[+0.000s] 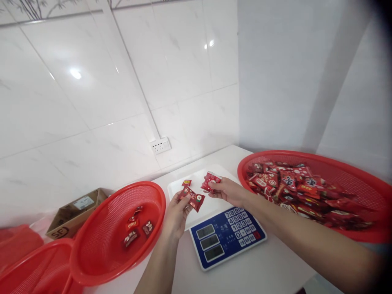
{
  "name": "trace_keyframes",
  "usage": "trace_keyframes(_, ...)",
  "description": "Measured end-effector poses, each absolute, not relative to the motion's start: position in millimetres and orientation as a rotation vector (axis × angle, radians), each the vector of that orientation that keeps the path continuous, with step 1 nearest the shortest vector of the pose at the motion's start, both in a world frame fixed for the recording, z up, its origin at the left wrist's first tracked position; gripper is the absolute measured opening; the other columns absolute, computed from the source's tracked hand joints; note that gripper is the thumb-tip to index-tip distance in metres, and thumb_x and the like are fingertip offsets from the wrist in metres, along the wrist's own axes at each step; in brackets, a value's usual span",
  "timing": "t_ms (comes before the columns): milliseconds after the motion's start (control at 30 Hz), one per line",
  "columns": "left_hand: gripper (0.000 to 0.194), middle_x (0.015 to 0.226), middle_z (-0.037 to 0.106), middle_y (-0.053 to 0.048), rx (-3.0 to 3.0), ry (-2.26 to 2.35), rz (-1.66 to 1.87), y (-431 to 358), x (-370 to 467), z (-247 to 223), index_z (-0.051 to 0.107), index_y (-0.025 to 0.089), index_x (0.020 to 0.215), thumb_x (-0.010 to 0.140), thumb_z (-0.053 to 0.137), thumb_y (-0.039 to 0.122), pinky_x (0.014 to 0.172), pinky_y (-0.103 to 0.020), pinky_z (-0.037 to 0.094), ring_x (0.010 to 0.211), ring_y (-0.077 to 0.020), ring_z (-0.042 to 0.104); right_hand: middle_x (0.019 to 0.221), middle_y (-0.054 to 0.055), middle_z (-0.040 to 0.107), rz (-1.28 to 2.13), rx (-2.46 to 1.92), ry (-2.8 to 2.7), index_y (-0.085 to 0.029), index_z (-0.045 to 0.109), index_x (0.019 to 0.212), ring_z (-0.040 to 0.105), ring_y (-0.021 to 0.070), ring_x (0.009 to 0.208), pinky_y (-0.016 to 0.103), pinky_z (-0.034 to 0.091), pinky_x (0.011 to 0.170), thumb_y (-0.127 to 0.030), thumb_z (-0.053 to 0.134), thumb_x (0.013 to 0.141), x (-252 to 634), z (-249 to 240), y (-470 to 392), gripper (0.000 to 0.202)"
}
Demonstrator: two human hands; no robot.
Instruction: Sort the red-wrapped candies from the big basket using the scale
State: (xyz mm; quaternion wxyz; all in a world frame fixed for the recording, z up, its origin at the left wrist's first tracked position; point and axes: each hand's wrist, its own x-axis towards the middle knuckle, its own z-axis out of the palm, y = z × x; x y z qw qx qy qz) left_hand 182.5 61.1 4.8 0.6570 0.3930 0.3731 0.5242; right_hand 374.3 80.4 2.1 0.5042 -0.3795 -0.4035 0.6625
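Note:
My left hand (pixel 181 208) pinches a dark red candy packet (pixel 193 198) above the white pan (pixel 174 187) of a weighing scale. Beside it, my right hand (pixel 225 191) grips a brighter red packet (pixel 210 181) between thumb and fingers. A small red and yellow packet (pixel 186 182) is just behind the left-hand packet, over the pan. The scale's blue keypad panel (pixel 225 232) with three grey displays faces me below both hands.
At right, a large red basket (pixel 337 157) holds a heap of red packets. A red basket (pixel 101 228) at left holds several packets. Further left are a cardboard box (pixel 72 212) and another red basket (pixel 33 265). A wall socket (pixel 161 145) is behind.

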Motion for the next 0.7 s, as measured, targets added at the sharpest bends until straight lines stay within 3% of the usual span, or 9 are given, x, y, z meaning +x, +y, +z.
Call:
trace_keyframes(233,0.025,0.08,0.068,-0.003,0.767,0.86,1.158,60.0,184.3,0.8,0.053,0.017,0.088,0.07,0.07,0.019,0.069,-0.029,0.053,0.068,-0.0125,0.065,0.086,0.004,0.07,1.519,-1.002,-1.113,-0.018,0.06,0.088,0.064,0.0139,0.079,0.022,0.05,0.062,-0.024,0.071,0.067,373.3,1.7,74.8,0.024)
trace_keyframes(500,0.026,0.087,0.069,-0.002,0.754,0.788,1.142,56.7,189.0,-2.8,0.055,0.019,0.091,0.07,0.07,0.018,0.073,-0.028,0.053,0.07,-0.0113,0.065,0.092,0.009,0.07,1.336,-1.253,-1.339,-0.016,0.06,0.098,0.064,0.0171,0.078,0.026,0.049,0.061,-0.034,0.053,0.081,375.2,-1.7,76.5,0.026)
trace_keyframes(600,0.028,0.088,0.069,-0.003,0.787,0.767,1.148,53.6,190.4,-1.5,0.057,0.018,0.093,0.069,0.071,0.018,0.073,-0.029,0.052,0.071,-0.0114,0.065,0.095,0.012,0.068,1.112,-1.352,-1.457,-0.013,0.057,0.11,0.062,0.0226,0.086,0.038,0.048,0.076,-0.03,0.054,0.08,375.0,-5.6,80.0,0.034)
trace_keyframes(700,0.029,0.089,0.069,-0.004,0.827,0.749,1.17,51.4,191.3,0.5,0.059,0.015,0.09,0.065,0.074,0.017,0.076,-0.027,0.051,0.077,-0.0121,0.064,0.117,0.014,0.058,0.82,-1.417,-1.517,-0.014,0.049,0.123,0.046,0.0293,0.114,0.05,0.029,0.099,-0.024,0.059,0.075,373.2,-6.1,78.7,0.05)
